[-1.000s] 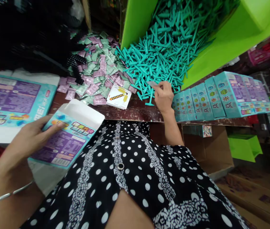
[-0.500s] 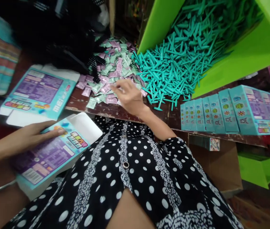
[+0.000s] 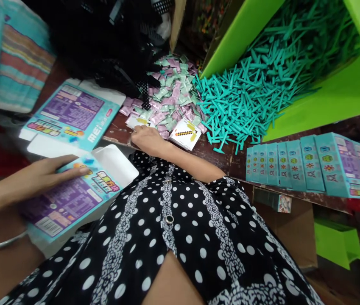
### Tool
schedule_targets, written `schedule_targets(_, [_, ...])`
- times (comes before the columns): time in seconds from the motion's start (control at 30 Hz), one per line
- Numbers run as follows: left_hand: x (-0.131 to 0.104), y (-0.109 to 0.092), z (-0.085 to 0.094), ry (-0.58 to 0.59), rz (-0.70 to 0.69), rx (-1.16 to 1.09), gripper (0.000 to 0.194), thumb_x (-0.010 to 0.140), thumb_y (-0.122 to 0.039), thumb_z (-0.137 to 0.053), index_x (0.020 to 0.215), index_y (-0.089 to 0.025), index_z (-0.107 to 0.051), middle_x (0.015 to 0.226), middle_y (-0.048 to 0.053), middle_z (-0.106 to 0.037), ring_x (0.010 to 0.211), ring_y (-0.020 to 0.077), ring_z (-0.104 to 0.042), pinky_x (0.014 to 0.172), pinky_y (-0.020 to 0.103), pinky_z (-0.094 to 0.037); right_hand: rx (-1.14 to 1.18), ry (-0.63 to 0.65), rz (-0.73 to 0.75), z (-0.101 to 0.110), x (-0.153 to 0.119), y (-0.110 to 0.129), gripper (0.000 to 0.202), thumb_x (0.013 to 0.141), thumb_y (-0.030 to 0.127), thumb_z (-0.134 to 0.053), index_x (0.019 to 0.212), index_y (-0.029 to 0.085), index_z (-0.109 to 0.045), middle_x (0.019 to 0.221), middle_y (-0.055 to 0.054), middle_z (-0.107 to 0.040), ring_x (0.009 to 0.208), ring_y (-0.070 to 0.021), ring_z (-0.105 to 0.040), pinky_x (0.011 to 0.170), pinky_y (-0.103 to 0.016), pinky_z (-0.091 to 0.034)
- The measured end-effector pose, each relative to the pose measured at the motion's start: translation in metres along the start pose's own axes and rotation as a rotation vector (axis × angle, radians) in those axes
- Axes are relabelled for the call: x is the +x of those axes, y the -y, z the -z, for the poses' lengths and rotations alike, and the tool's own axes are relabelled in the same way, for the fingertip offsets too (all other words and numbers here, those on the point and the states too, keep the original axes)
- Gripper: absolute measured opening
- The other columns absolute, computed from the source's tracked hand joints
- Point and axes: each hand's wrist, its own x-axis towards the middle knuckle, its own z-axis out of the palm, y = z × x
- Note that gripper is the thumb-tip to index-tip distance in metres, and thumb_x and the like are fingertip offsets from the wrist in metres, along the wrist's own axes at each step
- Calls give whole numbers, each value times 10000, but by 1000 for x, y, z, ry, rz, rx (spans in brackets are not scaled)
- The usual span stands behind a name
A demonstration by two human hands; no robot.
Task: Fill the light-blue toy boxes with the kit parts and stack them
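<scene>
My left hand (image 3: 55, 171) is closed around a teal and purple printed carton (image 3: 74, 203), tilted at my lap. The carton's white end flap (image 3: 121, 163) is open. At the table's front edge, the fingers of my right hand (image 3: 148, 140) are closed at a small white printed card (image 3: 138, 122), partly covered by them. A second white card (image 3: 184, 134), with a pickaxe picture, lies to the right of that hand. Both are over a heap of small pink and green sachets (image 3: 170, 93). Another flat teal and purple carton (image 3: 71, 112) lies beyond my left hand.
Teal plastic pickaxe-shaped pieces (image 3: 230, 97) spill from a bright green box (image 3: 303, 112). Several filled-out cartons (image 3: 291, 167) stand in a row at the right edge. Stacked flat cartons (image 3: 23, 63) lie far left; black mesh material (image 3: 110, 46) is behind the sachets.
My right hand has moved left along the table edge. Two white cards now show on the sachets where none was visible. The left hand still holds the carton; the view has shifted slightly.
</scene>
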Motion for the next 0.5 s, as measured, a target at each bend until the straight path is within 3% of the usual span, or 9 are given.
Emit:
schedule_targets(0.1, [-6, -12, 2, -113, -42, 57, 737, 645, -904, -660, 991, -257, -722, 890, 64, -789, 854, 357, -744, 718, 407, -576, -129, -30, 16, 21, -10, 1, 285, 1132, 109, -422, 1116, 110, -706, 1333, -184, -769, 1230, -274, -708, 1024, -404, -575])
schedule_targets(0.17, [-7, -24, 1, -218, -91, 91, 714, 674, -906, -602, 948, -254, -691, 867, 55, -758, 850, 335, -710, 744, 393, -538, -150, -153, -38, 46, -21, 0, 378, 1179, 164, -318, 1202, 134, -694, 1349, -160, -755, 1205, -230, -704, 1007, -375, -569])
schedule_targets(0.27, [-1, -47, -4, -340, -156, 101, 683, 733, -888, -548, 928, -243, -658, 906, 66, -733, 881, 309, -679, 774, 380, -492, -80, -416, -99, 87, -42, -4, 324, 1183, 226, -367, 1178, 185, -688, 1210, -84, -760, 1080, -175, -690, 982, -330, -563])
schedule_targets(0.33, [7, -63, -10, -359, -204, 108, 641, 770, -865, -532, 892, -242, -621, 876, 67, -699, 849, 282, -646, 762, 374, -461, 19, -511, -75, 106, -55, -7, 232, 1160, 238, -451, 1156, 196, -679, 1124, -47, -748, 1022, -161, -674, 966, -310, -562])
schedule_targets(0.4, [15, -77, -16, -357, -255, 102, 608, 794, -848, -537, 850, -244, -584, 800, 51, -640, 790, 252, -597, 730, 367, -425, 104, -498, -41, 114, -64, -7, 150, 1129, 221, -525, 1145, 198, -672, 1094, -28, -742, 998, -153, -671, 953, -294, -559])
schedule_targets(0.5, [25, -99, -25, -359, -344, 31, 607, 811, -831, -568, 888, -232, -629, 825, 47, -643, 800, 239, -589, 734, 361, -418, 187, -367, -10, 108, -70, 3, 134, 1083, 175, -607, 1194, 213, -672, 1185, -20, -763, 1039, -156, -695, 966, -283, -554])
